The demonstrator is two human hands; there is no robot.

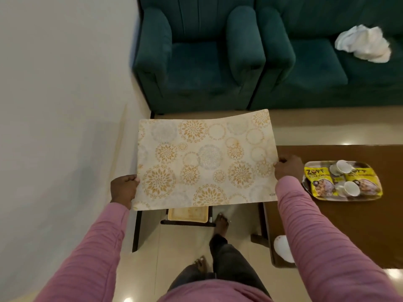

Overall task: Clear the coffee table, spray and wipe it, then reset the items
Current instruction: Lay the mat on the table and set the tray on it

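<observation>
Patterned mat (207,160) held out flat between both grips, centre of the frame.
A green sofa (305,73) fills the upper right, and the brown surface (349,232) runs along the right edge below it. The mat, printed with gold and grey flower circles, is lifted clear of that surface, to its left. A tray (344,199) sits on the surface at mid right, carrying two yellow snack packets (319,182) and two white cups (342,166). A crumpled white cloth (364,43) lies on the sofa seat, upper right. The left grip (124,188) curls round the mat's lower left edge; the right grip (287,167) pinches its right edge, thumb on top.
</observation>
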